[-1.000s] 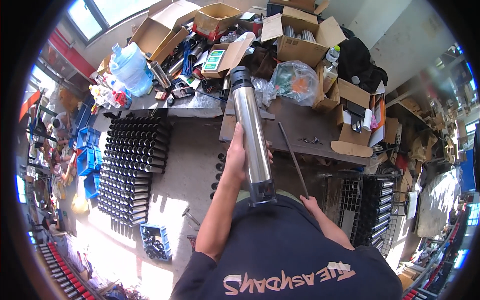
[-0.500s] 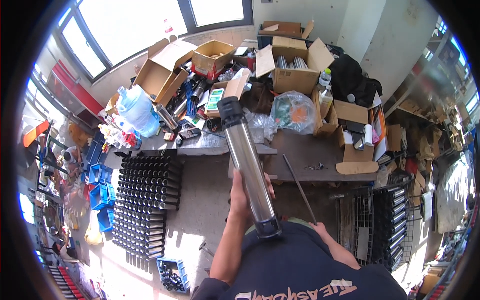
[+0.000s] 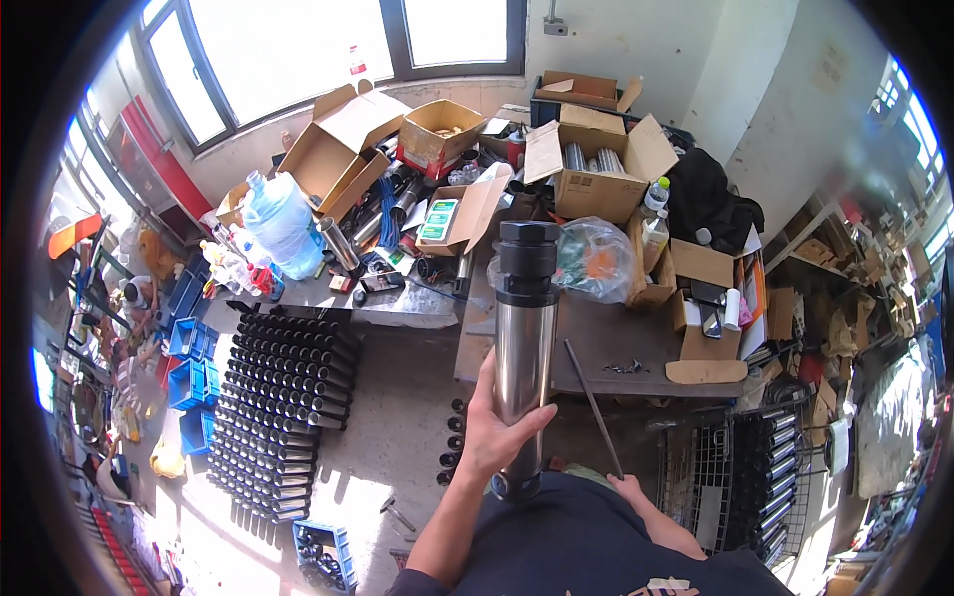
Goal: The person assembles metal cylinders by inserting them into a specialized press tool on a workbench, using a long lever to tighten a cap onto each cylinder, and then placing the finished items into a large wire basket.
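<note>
Left fingers [image 3: 538,420] hold a black-ended metal tube [image 3: 526,353] near the dark shirt [image 3: 586,531]; right fingers [image 3: 624,484] hold a rod [image 3: 594,412]. A far cardboard box [image 3: 596,197] has silver tubes [image 3: 604,159]; a near-left blue crate [image 3: 344,552] has black parts [image 3: 317,562].

Dk. bench [image 3: 646,330] – cardbd boxes [image 3: 599,197], clear bag [image 3: 599,263] (bulging), sm. bits [image 3: 626,368]

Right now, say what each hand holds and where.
Left hand: the black-capped metal cylinder, by its lower half. Right hand: the thin rod, by its near end.

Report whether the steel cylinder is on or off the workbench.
Off: the left hand grips the steel cylinder, its lower end in front of the dark shirt.
</note>
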A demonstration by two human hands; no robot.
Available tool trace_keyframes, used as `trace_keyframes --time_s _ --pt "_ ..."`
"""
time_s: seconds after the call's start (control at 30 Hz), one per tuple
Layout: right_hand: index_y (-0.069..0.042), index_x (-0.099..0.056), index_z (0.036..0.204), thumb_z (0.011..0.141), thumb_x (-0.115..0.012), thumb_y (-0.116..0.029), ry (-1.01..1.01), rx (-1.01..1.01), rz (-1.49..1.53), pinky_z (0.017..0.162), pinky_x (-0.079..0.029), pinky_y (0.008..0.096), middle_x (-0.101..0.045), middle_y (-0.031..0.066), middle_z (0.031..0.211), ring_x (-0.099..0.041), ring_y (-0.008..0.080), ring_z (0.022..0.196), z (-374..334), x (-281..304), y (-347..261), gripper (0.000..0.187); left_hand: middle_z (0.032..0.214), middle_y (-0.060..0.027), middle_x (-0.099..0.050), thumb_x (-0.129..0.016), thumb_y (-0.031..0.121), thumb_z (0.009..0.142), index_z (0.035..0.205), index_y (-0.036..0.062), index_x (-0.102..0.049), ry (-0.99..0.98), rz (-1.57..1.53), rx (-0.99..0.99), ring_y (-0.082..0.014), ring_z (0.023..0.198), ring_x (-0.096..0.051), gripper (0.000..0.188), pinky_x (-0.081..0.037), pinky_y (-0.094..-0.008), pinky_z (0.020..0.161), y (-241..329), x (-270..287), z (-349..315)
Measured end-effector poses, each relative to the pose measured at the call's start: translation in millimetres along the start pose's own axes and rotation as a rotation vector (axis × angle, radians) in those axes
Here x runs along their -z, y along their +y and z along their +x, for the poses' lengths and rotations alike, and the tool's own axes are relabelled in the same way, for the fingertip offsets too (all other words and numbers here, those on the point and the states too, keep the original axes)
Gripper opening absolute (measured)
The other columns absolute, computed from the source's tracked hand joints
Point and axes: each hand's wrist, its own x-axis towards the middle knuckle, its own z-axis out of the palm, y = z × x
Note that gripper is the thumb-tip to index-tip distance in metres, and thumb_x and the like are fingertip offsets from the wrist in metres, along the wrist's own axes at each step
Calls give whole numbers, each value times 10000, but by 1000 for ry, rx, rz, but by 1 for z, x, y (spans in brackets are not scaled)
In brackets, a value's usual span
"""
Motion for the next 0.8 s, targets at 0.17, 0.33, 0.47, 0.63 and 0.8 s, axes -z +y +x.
trace_keyframes --time_s 0.17,0.33,0.47,0.63,0.8 --pt "1 -744 878 874 -730 -466 111 121 70 661 -522 357 -702 105 744 -669 196 703 0 2 3 467 1281 -179 -554 -759 262 813 1526 87 -291 -19 -541 171 -291 1038 -632 870 -557 -419 864 5 16 -15" --pt "-60 -754 842 853 -698 -496 118 110 63 684 -532 390 -716 122 732 -707 249 716 -15 8 -20 440 1038 -179 -602 -629 304 913 1321 25 -428 -94 -817 621 -282 825 -648 534 -595 -415 705 -86 22 -17" --pt "-52 -735 802 838 -708 -496 314 181 53 666 -522 405 -689 134 689 -696 286 692 -63 21 -50 446 951 -170 -599 -583 250 924 1267 75 -389 6 -726 783 -283 743 -671 431 -609 -411 621 -82 42 -12" --pt "-7 -641 748 874 -711 -427 324 273 152 553 -409 378 -529 92 578 -512 183 556 -126 44 -70 444 1070 -272 -620 -528 351 923 1397 -10 -396 -62 -745 816 -333 792 -679 610 -602 -402 622 -66 65 22" --pt "-2 -531 689 930 -677 -255 290 484 219 509 -312 319 -407 -1 571 -372 74 579 -176 82 -104 378 1363 -308 -526 -468 321 1005 1471 17 -390 -115 -889 678 -540 1144 -594 562 -644 -490 736 -39 83 48"
